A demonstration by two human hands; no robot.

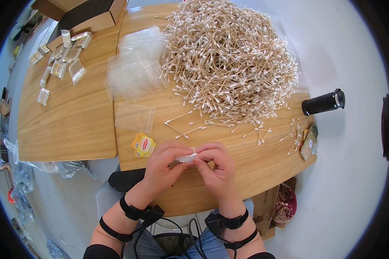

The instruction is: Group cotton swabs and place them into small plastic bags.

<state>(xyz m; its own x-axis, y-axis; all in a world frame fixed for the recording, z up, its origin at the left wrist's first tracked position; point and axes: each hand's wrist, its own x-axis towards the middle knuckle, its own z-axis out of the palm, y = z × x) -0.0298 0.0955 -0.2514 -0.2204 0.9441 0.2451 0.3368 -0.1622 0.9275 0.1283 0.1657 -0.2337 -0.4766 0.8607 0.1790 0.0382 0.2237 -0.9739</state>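
Near the table's front edge, my left hand [166, 162] and my right hand [216, 166] meet, both closed on one small bag of cotton swabs [185, 159]. A row of white tips shows between my fingers; the rest of the bag is mostly hidden. Just left of my left hand lies a small stack of yellow cards [143, 145] with a red oval. A big heap of loose cotton swabs [231, 60] covers the far middle of the table, and a few stray swabs [177, 124] lie in front of it.
Clear plastic bags [136, 64] are spread left of the heap, with one single bag [135, 117] nearer. Several filled swab packs [71, 55] lie on the left table [69, 134] by an open cardboard box [88, 19]. At right are a black bottle [323, 102] and a phone [307, 144].
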